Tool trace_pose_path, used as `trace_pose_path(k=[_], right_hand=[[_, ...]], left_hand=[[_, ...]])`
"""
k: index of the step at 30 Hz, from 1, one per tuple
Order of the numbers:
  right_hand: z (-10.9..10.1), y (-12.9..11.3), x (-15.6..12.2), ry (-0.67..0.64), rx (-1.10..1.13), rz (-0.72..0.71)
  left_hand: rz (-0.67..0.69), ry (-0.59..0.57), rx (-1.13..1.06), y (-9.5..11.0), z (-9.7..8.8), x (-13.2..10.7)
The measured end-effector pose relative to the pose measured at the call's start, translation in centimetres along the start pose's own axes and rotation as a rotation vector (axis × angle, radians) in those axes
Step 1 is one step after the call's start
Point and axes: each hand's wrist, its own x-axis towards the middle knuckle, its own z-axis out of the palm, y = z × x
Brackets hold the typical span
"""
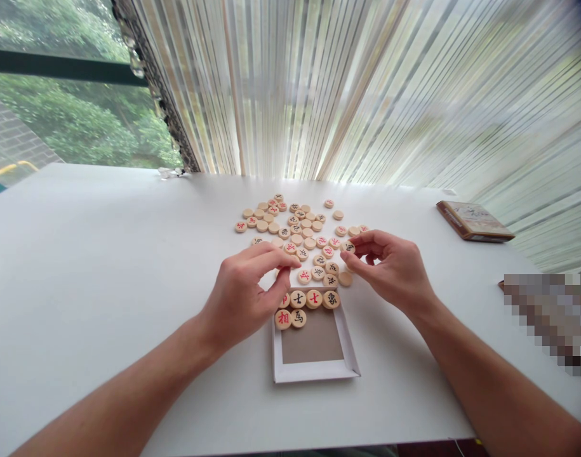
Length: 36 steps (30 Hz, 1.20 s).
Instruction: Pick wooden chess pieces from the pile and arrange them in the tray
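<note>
Xiangqi pieces [310,242]: spread in a loose patch over the middle of the white table [104,266], just beyond the tray; some lie character side up, in red or black, others plain side up, many touching their neighbours.
Tray [316,371]: shallow and white-walled with a grey-brown floor, set on the table between the forearms, its far edge close to the scattered pieces.
Top row in the tray: four piece places along the far wall — a red one [285,300] partly covered by the left hand, a black one [298,299], a red one again, and a black one at the right-hand end.
Second row: a red piece [283,318] and a black piece [298,318], side by side at the left; bare floor beside and below them.
Left hand [247,276]: above the tray's far left corner, thumb and forefinger brought close together near the nearest scattered pieces; whether a piece sits between them I cannot tell.
Right hand [390,263]: at the right edge of the spread, thumb and forefinger pinching a black-marked piece [348,247], its face tilted toward the camera — the other fingers curled behind.
Flat box [475,220]: on the table, well to the right of the pieces.
Backdrop: a pale string curtain [280,89] behind the table, with green trees [80,120] through the window at left.
</note>
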Motion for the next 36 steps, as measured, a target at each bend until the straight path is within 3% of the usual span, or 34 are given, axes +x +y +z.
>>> trace_pose_path(k=[6, 15, 23, 30, 36], right_hand=[[0.2, -0.5, -0.3, -0.107, 0.330, 0.048], [0.1, -2.1, -1.0, -0.262, 0.535, 0.105], [0.6, -3.9, -2.8, -0.439, 0.801, 0.176], [0.7, -4.4, -3.6, -0.547, 0.906, 0.183], [0.9, -4.5, -3.8, -0.514, 0.817, 0.136]], left_hand=[[-0.004, -0.005, -0.004, 0.0, 0.0, 0.0], [-0.040, -0.031, -0.025, 0.4, 0.0, 0.1], [-0.151, -0.113, -0.137, 1.9, -0.2, 0.3], [-0.304, -0.198, -0.285, 2.8, -0.2, 0.1], [-0.339, -0.226, -0.315, 3.0, -0.2, 0.2]])
